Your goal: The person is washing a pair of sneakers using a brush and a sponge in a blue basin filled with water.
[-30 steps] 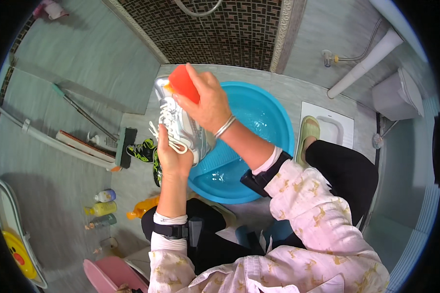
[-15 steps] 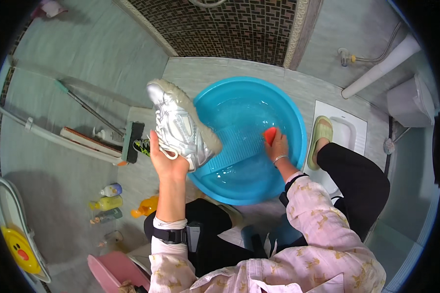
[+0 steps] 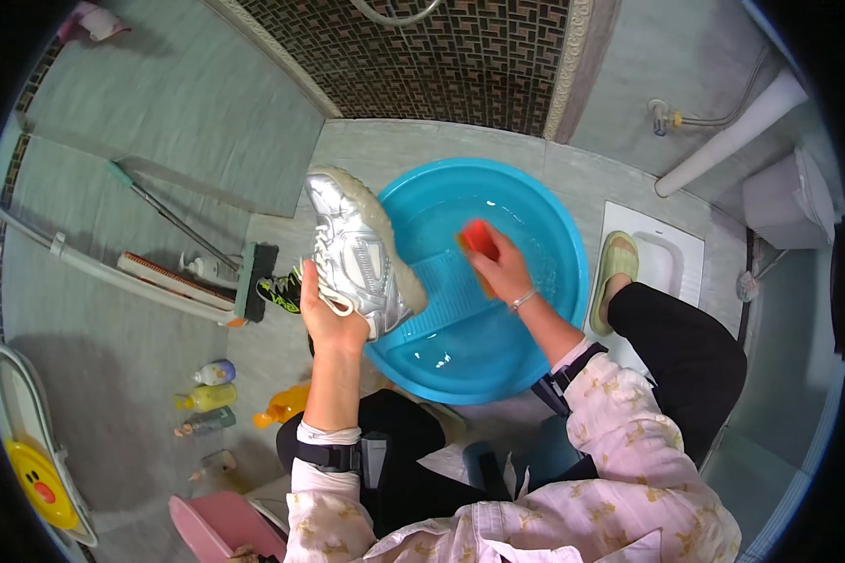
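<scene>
My left hand [image 3: 333, 317] supports a silver sneaker [image 3: 359, 258] with white laces from below, its heel in my palm and its toe pointing away from me. The shoe is held above the left rim of a blue basin [image 3: 573, 310]. Closed around a red scrub brush [image 3: 480, 238], my right hand [image 3: 509, 272] hovers over the basin, apart from the shoe. Motion blurs the brush, and my fingers hide part of it. Water stands in the basin, over its ribbed washboard [image 3: 451, 298].
A squat toilet [image 3: 662, 253] lies to the right, my green slipper [image 3: 620, 267] at its edge. Left are a broom [image 3: 253, 281], a dark patterned shoe [image 3: 280, 293], several bottles [image 3: 211, 397] and a pink tub [image 3: 221, 525]. A grey bin [image 3: 784, 206] is at far right.
My right hand has lifted the scrub brush from low in the basin and moved it left, toward the sneaker. The left hand and sneaker have shifted slightly right and nearer to me.
</scene>
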The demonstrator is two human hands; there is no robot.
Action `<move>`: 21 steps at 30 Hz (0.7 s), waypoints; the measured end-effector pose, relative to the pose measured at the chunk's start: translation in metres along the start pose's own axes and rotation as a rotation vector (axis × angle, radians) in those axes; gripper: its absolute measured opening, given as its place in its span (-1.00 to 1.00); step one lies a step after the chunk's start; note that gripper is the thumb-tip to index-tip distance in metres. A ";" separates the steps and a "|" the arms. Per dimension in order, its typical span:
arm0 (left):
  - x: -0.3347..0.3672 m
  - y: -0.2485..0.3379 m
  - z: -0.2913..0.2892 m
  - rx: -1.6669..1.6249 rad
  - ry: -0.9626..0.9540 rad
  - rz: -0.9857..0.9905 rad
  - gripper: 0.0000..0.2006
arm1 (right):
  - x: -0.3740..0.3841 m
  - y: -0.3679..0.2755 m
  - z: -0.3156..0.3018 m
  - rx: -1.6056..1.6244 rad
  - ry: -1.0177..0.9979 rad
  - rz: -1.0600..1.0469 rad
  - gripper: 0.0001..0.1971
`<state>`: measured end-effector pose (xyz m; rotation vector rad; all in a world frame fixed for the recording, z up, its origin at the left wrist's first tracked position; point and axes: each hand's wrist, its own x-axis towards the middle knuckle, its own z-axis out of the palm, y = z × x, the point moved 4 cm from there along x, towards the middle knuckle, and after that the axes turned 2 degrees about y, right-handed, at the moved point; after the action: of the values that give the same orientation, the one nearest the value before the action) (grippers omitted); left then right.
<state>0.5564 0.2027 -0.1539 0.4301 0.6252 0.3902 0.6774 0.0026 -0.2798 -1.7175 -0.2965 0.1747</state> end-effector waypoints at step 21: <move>-0.005 -0.009 0.008 0.031 -0.054 -0.003 -0.58 | -0.087 -0.070 0.031 -0.182 -0.020 -0.443 -0.27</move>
<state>0.5595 0.1906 -0.1498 0.4672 0.5802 0.3651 0.5787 0.0167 -0.2209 -1.7840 -0.7155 -0.1646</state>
